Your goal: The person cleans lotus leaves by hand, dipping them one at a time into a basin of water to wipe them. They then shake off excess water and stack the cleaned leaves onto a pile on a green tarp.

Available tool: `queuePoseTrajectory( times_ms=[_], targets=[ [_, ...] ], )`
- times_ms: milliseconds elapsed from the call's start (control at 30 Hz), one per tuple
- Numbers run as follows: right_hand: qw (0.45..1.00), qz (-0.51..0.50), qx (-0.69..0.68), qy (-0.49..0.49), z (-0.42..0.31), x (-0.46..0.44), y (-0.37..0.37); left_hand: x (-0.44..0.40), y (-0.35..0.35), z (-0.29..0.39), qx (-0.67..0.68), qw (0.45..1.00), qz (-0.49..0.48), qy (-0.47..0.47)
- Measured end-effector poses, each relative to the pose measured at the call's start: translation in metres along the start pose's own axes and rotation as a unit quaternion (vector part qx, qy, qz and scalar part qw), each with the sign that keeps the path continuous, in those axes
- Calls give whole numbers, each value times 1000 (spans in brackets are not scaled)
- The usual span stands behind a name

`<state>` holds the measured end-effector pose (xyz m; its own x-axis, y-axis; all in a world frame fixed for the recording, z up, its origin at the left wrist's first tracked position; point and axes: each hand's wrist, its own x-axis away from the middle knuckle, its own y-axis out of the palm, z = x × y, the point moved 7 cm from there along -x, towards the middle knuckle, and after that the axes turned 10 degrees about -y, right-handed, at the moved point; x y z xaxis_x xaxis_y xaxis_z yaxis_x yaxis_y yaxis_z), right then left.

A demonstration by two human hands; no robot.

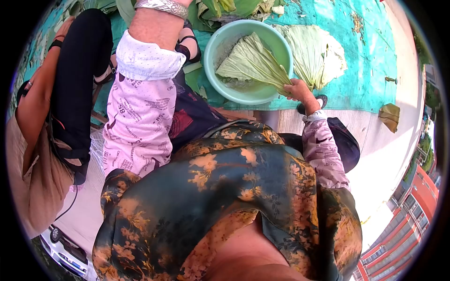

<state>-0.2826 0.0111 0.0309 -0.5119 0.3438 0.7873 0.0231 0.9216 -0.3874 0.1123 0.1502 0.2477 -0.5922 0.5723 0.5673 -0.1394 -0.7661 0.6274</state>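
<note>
My right hand (300,92) is closed on the narrow gathered end of a pale green, fan-shaped lotus leaf (253,62). The leaf's broad part lies across the inside of a light green plastic basin (210,77), which seems to hold water. My left arm reaches up at the left, with a patterned metal bracelet (161,5) on the wrist. Beyond the bracelet, only a sliver of my left hand (185,2) shows at the top edge, and its fingers are out of the picture.
Another lotus leaf (318,52) lies right of the basin on a teal ground sheet (370,75). More leaves (234,5) are heaped behind the basin. A dry brown leaf piece (389,117) is at the sheet's right edge. Another person (75,79) sits close on the left.
</note>
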Motion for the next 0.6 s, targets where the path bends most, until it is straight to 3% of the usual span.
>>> queuePoseTrajectory(
  times_ms=[33,133,200,433,600],
  targets=[
    [1000,8,24,-19,0,1,-2,1,7,-5,2,997,-62,-42],
    [983,-13,-159,-90,-19,18,-10,10,13,-3,-4,998,-53,-20],
    [944,-15,-302,-131,-36,36,-19,13,9,-9,-6,997,-74,-16],
    [866,71,-458,-189,-55,56,-98,-12,-5,-8,-14,995,-82,-62],
    [829,114,-452,-308,-67,42,-176,-14,-5,-11,-27,992,-86,-83]
  ],
)
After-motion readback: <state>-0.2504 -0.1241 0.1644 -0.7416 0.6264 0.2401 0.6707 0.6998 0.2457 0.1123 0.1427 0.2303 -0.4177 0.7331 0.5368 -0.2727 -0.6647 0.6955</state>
